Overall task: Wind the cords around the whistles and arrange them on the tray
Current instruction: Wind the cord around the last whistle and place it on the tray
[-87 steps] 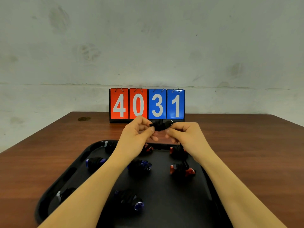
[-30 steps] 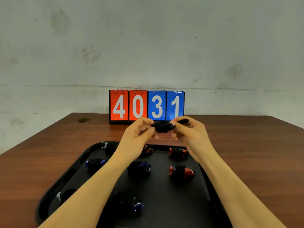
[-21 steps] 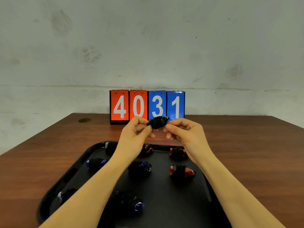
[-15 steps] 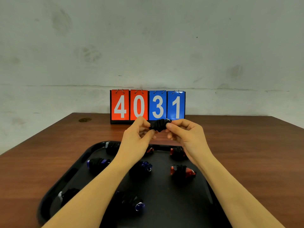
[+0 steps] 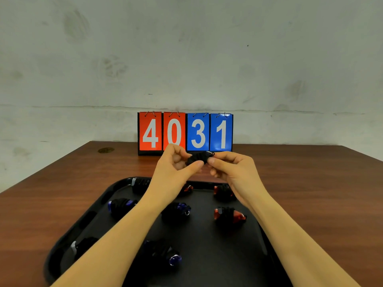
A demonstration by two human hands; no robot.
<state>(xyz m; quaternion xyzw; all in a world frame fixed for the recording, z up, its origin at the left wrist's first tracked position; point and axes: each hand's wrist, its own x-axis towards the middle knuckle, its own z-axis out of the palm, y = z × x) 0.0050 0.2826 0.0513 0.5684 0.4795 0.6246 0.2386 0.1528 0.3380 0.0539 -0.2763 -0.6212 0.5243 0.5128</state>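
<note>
Whistle [image 5: 199,157] (cord-wrapped) | pinched by left hand [image 5: 173,171], right hand [image 5: 232,170]

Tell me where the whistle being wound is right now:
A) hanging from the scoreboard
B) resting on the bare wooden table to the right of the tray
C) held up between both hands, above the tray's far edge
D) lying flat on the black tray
C: the cord-wrapped whistle is pinched between the left hand and the right hand, raised above the far rim of the tray, in front of the scoreboard.
</note>
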